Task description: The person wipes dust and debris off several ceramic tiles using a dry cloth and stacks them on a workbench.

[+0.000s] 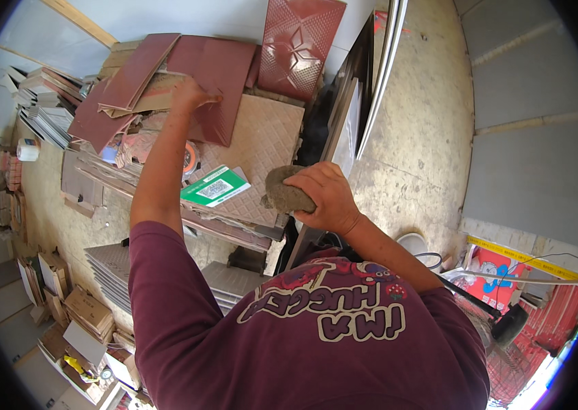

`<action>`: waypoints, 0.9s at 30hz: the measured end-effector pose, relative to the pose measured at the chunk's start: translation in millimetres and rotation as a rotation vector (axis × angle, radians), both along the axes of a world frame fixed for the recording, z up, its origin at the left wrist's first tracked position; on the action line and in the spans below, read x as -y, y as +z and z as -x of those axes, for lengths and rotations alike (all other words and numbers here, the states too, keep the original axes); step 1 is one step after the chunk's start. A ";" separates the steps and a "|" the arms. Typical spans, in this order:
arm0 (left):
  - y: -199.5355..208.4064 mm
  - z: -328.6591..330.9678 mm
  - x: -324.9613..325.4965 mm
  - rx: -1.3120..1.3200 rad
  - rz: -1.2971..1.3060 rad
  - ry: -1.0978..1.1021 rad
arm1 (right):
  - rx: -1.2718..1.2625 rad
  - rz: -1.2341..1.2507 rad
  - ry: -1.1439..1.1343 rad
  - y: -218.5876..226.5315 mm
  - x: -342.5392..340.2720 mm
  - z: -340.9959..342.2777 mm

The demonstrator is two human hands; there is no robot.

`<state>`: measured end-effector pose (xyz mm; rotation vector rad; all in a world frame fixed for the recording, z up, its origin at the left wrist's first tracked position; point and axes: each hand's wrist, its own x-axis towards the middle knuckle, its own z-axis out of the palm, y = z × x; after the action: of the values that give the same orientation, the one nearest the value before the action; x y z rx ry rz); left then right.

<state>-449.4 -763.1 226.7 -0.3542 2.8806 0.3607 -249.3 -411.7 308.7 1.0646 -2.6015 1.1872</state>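
Right hand (330, 196) grasps a rough grey-brown block (287, 190) by the near right corner of the beige patterned tile (272, 130). Left hand (191, 95) is at the dark red tile (224, 65), fingers curled; can't tell if it grips anything. Green-and-white card (216, 186) lies on the beige tile, between block and orange-rimmed roll (190, 158). Embossed red tile (299, 48) leans behind.

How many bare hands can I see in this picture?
2: the left hand is at a dark-red tile, and the right hand holds a rough, grey-brown lump. Neither is fully hidden.
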 end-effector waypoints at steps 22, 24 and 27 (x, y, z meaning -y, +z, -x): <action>9.1 -1.3 -6.1 -0.051 -0.049 0.138 | 0.001 -0.009 -0.001 0.3 1.0 0.6; 18.9 -4.7 -13.4 -0.057 -0.028 0.156 | 0.001 -0.009 -0.006 0.2 1.2 0.9; 17.5 -3.6 -7.4 -0.060 -0.116 0.122 | 0.000 -0.007 -0.003 0.3 1.3 0.9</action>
<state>-445.7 -755.7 244.2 -0.5079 2.8865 0.5666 -250.3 -413.0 309.0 1.0615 -2.6086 1.1786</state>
